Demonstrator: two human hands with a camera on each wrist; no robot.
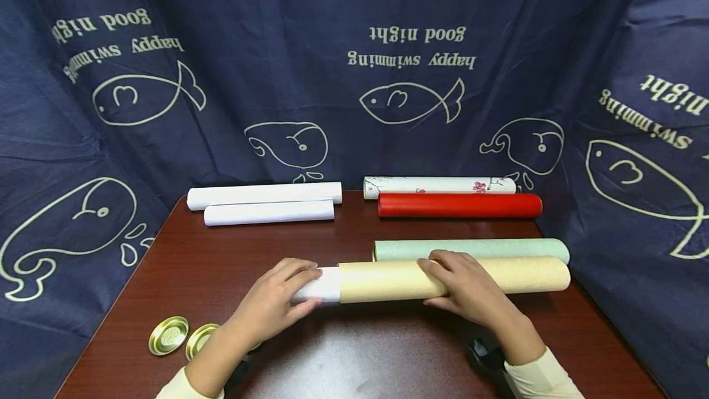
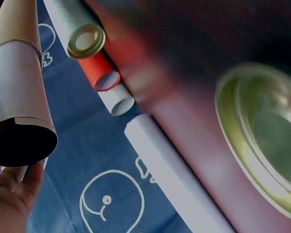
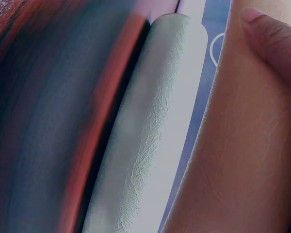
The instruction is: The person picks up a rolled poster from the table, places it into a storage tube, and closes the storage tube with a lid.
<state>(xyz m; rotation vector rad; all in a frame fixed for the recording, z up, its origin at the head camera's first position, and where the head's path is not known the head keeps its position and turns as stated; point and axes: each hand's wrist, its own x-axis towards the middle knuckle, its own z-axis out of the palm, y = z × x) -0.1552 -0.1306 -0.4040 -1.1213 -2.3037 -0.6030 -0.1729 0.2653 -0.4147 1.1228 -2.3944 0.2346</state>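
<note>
My left hand (image 1: 279, 297) grips a white hollow roll (image 1: 327, 285) that sticks out of the left end of a cream cardboard tube (image 1: 388, 282). In the left wrist view, that white roll (image 2: 17, 82) shows a dark, open end with an overlapping edge, and fingers lie beneath it. My right hand (image 1: 465, 285) holds the cream tube around its middle, thumb at the near side. The right wrist view has the same tube (image 3: 247, 121) close up, with a thumb across it. A pale green tube (image 1: 471, 248) lies just behind.
Round gold metal caps (image 1: 168, 335) sit at the table's left, partly behind my left forearm. Two white paper rolls (image 1: 268, 213) lie at the back left. A red tube (image 1: 460, 205) and a flower-printed white tube (image 1: 443, 185) lie at the back right, before a blue curtain (image 1: 332, 79).
</note>
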